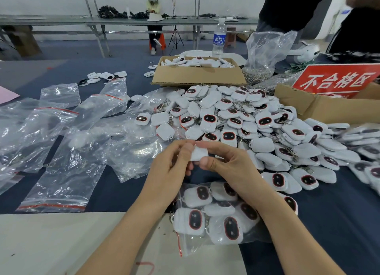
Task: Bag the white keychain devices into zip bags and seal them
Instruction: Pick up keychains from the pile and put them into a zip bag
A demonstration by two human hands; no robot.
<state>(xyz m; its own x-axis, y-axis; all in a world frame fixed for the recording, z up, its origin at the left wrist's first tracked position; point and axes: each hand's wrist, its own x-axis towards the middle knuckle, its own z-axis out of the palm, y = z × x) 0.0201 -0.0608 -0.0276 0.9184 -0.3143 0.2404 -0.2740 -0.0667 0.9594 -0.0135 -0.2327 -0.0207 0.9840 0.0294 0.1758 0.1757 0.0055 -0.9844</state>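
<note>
Together, left hand (172,163) and right hand (228,164) around white device (198,153)

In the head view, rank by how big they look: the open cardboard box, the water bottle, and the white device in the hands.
1. cardboard box, largest.
2. water bottle, second, though farther from the camera.
3. white device, smallest, partly hidden.

The scene is lit brightly and evenly; shadows are kept soft. Glare is scattered over the crinkled clear plastic zip bags (61,151) left of the open brown cardboard box (197,76). Lines are bowed toward the frame edges, and detail far right of the box is blurred.
</note>
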